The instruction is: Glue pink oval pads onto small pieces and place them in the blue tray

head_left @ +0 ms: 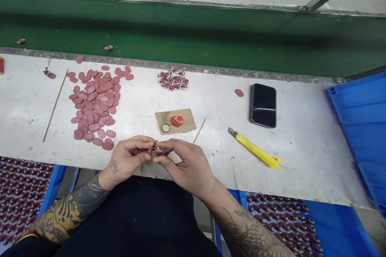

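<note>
A small crumpled pink piece (156, 151) is gripped between the fingertips of the left hand (128, 159) and right hand (183, 165), held over the front edge of the white surface (301, 168). Just ahead lies a cardboard square (175, 121) bearing a bottle cap (165, 128). A pile of pink oval pieces (93, 106) lies left; a yellow utility knife (255, 150) lies right.

A factory workshop is indicated, with a production line shown by the green conveyor belt (193, 36) running beyond the left hand (125, 160) and right hand (188, 166), behind a steel-edged surface (304, 168). Batches of small pink pieces (93, 104) are laid out on the surface ahead of the left hand. A blue plastic crate (358, 128) is placed right of the right hand, and stacked reddish pieces (280, 217) are held in a blue bin (331, 225) below it.
</note>
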Action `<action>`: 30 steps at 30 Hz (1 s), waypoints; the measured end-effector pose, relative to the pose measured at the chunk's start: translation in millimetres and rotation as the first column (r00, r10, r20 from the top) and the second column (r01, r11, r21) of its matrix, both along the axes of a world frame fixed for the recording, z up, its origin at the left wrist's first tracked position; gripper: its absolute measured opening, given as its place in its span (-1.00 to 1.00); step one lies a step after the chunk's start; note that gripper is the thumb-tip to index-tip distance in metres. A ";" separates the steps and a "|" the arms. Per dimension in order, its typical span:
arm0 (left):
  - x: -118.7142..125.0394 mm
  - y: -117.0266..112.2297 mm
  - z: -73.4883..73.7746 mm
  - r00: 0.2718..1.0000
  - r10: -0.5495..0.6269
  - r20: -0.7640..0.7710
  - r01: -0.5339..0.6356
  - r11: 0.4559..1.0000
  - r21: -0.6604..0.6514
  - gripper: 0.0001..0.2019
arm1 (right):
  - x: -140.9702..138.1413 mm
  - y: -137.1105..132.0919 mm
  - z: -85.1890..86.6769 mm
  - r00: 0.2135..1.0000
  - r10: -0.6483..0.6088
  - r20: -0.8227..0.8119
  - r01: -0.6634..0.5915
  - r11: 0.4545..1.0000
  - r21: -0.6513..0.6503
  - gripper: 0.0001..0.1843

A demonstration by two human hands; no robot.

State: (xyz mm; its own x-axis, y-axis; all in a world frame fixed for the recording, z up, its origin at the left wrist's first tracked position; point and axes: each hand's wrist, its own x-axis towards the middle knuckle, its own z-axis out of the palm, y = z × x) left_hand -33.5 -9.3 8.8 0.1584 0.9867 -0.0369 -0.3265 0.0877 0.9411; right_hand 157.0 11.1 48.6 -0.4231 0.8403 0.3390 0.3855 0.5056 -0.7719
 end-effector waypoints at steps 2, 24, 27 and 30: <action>-0.2 0.0 -0.1 1.000 0.001 -0.010 -0.001 1.000 -0.013 -0.79 | 0.0 0.1 0.0 1.000 -0.001 0.002 0.001 1.000 -0.004 -0.79; 1.9 -4.8 8.5 0.998 -0.035 0.060 0.045 0.983 -0.176 -0.77 | 5.9 -4.6 -1.6 0.982 -0.012 -0.189 -0.047 0.952 -0.303 -0.85; 6.5 -2.0 9.9 0.998 -0.060 -0.003 0.059 0.995 -0.081 -0.77 | 6.1 -8.7 -3.4 0.982 -0.037 -0.187 -0.025 0.948 -0.318 -0.90; 7.9 -0.7 9.5 0.979 -0.124 -0.159 0.125 0.992 -0.008 -0.66 | 16.8 -19.4 -3.3 0.981 -0.092 -0.171 0.035 0.950 -0.310 -0.94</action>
State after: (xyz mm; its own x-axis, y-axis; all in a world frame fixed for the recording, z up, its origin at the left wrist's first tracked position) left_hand -25.6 -9.9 18.3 0.2722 0.9597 -0.0699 -0.1593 0.1166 0.9803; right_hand 173.8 -8.3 45.3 -0.3213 0.9381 0.1292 0.2487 0.2153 -0.9444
